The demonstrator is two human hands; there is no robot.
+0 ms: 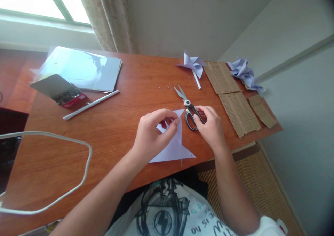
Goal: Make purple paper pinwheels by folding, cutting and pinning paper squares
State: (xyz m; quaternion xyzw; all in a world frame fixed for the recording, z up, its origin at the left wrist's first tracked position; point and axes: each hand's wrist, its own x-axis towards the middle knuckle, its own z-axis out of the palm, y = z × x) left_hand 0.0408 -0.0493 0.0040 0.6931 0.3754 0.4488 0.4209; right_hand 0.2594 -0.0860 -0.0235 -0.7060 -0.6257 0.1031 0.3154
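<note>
A pale lilac sheet of paper (174, 149), cut into pointed flaps, lies near the front edge of the wooden table (130, 100). My left hand (153, 133) pinches one of its flaps between thumb and fingers. My right hand (211, 126) rests on the black handles of a pair of scissors (188, 107), which lie on the table with blades partly apart, pointing away from me. Whether the fingers are through the handle loops I cannot tell.
A finished paper pinwheel (193, 65) on a white stick lies at the back. Corrugated cardboard strips (232, 97) and crumpled lilac paper (244, 73) sit right. At left are a paper stack (80, 69), an open box of pins (66, 95), a white stick (91, 104) and a white cable (78, 180).
</note>
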